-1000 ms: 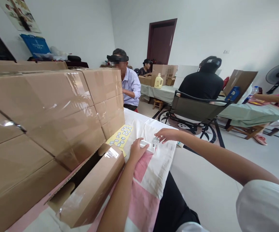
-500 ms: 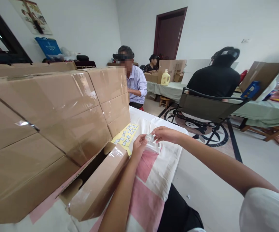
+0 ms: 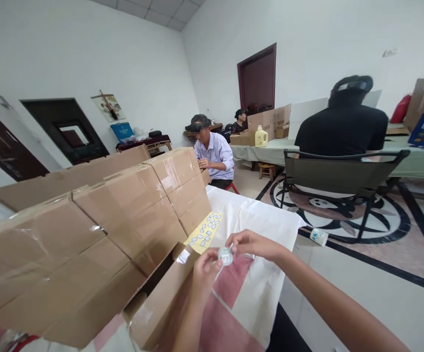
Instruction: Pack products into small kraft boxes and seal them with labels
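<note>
head view: stacked cardboard boxes [image 3: 142, 210] border the cloth-covered surface [image 3: 266, 217], white walls [image 3: 138, 54] beyond; left hand [image 3: 205, 272] and right hand [image 3: 250, 244], both pinched narrow, hold a small clear disc [image 3: 226, 256] between them above the surface.

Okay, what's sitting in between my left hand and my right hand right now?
A small round item, pale and translucent, held at the fingertips of your left hand and right hand. The head view shows it.
</note>
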Demonstrator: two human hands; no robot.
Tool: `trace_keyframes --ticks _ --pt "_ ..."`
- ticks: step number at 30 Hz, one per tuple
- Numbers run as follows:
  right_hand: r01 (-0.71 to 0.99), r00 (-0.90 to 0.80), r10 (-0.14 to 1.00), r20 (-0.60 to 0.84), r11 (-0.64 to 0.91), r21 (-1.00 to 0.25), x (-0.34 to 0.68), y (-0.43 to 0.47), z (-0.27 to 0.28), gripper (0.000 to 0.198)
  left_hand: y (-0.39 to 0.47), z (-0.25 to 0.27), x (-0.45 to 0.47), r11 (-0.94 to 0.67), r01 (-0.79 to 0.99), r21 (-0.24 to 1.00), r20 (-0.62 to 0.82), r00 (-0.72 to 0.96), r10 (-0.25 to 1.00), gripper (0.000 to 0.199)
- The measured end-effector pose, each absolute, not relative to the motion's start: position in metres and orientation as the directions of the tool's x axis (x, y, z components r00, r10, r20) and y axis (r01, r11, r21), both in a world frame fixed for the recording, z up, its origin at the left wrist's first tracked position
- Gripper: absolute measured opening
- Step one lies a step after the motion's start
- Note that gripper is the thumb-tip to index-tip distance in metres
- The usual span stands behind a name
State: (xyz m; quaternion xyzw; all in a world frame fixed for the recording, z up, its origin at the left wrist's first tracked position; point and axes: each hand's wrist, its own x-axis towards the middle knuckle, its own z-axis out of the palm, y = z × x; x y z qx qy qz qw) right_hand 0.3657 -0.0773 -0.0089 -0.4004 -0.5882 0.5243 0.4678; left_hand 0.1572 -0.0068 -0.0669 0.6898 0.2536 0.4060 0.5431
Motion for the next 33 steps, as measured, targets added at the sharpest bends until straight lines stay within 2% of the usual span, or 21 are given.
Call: trace_keyframes --ticks 4,7,10,12,15,18,20,24,29,33 --pt "0.109 -0.304 0.947 0.104 0.143 -0.984 0.355 -0.099 -0.029 0.03 -0.041 -0.055 0.118 -0.368 0.086 0.926 0.261 0.559 0.787 0.019" --pt "0.187 -0.382 0.922 0.069 0.15 -0.971 0.351 -0.113 -0.043 0.031 -0.066 -0.04 0.099 -0.512 0.3 0.805 0.228 0.64 0.733 0.014" --pt "0.151 -0.434 0.899 0.06 0.139 -0.979 0.347 -0.125 -0.057 0.035 -0.087 -0.031 0.094 -0.566 0.41 0.715 0.165 0.688 0.707 0.019" --pt "0.087 -0.42 0.905 0.066 0.113 -0.99 0.343 -0.132 -0.066 0.039 -0.097 -0.033 0.097 -0.563 0.413 0.716 0.153 0.694 0.704 0.023" --pt "0.04 -0.338 0.939 0.066 0.084 -0.996 0.338 -0.146 -0.081 0.04 -0.104 -0.053 0.104 -0.507 0.366 0.78 0.156 0.672 0.724 0.033" --pt "0.178 -0.223 0.975 -0.01 0.031 -0.984 0.339 -0.159 -0.098 0.041 -0.104 -0.083 0.111 -0.435 0.355 0.828 0.16 0.594 0.788 0.039" --pt "0.264 -0.169 0.982 -0.081 -0.034 -0.964 0.342 -0.168 -0.108 0.038 -0.101 -0.101 0.116 -0.441 0.375 0.816 0.156 0.592 0.791 0.037" --pt "0.168 -0.193 0.967 -0.164 -0.132 -0.977 0.349 -0.179 -0.127 0.032 -0.091 -0.121 0.128 -0.56 0.373 0.74 0.184 0.689 0.701 0.034" --pt "0.029 -0.125 0.939 -0.321 -0.32 -0.947 0.353 -0.184 -0.14 0.033 -0.076 -0.138 0.135 -0.774 0.282 0.568 0.229 0.849 0.477 0.037" --pt "0.035 -0.082 0.926 -0.368 -0.367 -0.93 0.347 -0.18 -0.132 0.037 -0.063 -0.154 0.123 -0.809 0.286 0.513 0.248 0.853 0.459 0.041"
